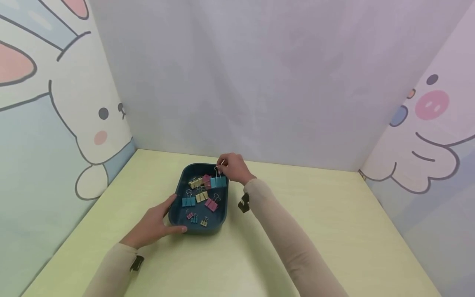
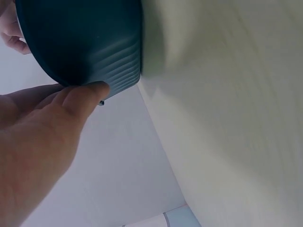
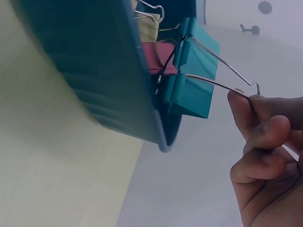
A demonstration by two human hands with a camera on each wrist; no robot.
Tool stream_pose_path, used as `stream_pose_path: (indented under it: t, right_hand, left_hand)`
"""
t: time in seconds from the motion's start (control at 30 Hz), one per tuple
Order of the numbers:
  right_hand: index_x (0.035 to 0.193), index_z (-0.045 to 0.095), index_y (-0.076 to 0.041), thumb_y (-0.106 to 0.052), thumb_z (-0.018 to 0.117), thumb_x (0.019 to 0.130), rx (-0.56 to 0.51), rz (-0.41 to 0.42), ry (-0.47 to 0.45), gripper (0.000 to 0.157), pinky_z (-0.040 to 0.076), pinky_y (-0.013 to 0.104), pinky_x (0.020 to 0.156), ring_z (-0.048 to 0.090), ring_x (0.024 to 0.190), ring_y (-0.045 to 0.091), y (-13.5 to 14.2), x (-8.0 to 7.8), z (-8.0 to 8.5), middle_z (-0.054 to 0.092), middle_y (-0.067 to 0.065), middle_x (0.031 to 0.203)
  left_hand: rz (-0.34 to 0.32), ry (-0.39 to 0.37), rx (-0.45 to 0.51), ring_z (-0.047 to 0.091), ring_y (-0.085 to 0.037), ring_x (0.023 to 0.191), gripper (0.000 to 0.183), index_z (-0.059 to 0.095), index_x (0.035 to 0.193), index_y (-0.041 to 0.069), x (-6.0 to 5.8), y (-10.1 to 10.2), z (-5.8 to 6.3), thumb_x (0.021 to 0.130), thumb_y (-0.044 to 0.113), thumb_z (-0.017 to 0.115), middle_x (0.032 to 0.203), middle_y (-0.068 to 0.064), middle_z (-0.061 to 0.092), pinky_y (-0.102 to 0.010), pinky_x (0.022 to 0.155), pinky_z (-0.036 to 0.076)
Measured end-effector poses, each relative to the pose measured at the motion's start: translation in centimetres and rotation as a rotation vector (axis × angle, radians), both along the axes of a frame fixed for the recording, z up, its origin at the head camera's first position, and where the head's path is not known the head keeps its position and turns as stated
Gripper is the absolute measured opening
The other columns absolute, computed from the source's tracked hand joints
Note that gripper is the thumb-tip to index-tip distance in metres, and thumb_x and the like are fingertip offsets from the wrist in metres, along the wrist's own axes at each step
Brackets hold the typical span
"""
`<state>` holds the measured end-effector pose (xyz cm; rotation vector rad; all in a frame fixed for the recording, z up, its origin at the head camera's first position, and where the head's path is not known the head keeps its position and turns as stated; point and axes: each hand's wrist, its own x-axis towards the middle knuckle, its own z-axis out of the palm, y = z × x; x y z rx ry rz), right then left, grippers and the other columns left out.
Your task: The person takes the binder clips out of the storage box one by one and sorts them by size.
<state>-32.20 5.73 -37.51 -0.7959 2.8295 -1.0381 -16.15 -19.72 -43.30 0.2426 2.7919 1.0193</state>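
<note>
At the far right of the blue tray (image 1: 219, 218), the right hand (image 1: 234, 168) has a teal binder clip (image 1: 218, 182) pinched by its wire handles (image 3: 215, 82), while the left hand (image 1: 154, 225), spread wide, steadies the near-left corner.

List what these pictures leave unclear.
Head view: part of the far pink metal binder clip, covered by the large turquoise metal binder clip.
Head view: handle details of the tiny pink metal binder clip, too small.
Left wrist view: the contents of the dark teal plastic tray, hidden by its wall.
Right wrist view: part of the bare right hand, cut off by the right edge.
</note>
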Motion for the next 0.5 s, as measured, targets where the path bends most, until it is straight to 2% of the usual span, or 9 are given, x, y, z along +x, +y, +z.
stream_pose_path:
  t: [0.2, 0.5]
  right_hand:
    - [0.098, 0.074, -0.010, -0.013, 0.061, 0.100, -0.015, -0.012, 0.029, 0.013, 0.053, 0.022, 0.060, 0.065, 0.074, 0.016, 0.4, 0.2, 1.0, 0.074, 0.007, 0.090]
    - [0.099, 0.073, -0.009, -0.013, 0.059, 0.101, -0.058, -0.028, 0.017, 0.016, 0.052, 0.023, 0.058, 0.071, 0.080, 0.023, 1.4, -0.1, 1.8, 0.077, 0.010, 0.091]
  left_hand:
    - [-0.003, -0.001, -0.009, 0.036, -0.050, 0.145, 0.115, 0.018, 0.159, 0.000, 0.1, 0.1, -0.1, 0.079, 0.054, 0.081, 0.162, -0.029, 0.028, -0.060, 0.114, 0.042]
    - [0.001, 0.001, -0.018, 0.036, -0.050, 0.145, 0.115, 0.018, 0.159, 0.000, 0.2, 0.0, 0.1, 0.079, 0.054, 0.080, 0.162, -0.029, 0.028, -0.061, 0.114, 0.042]
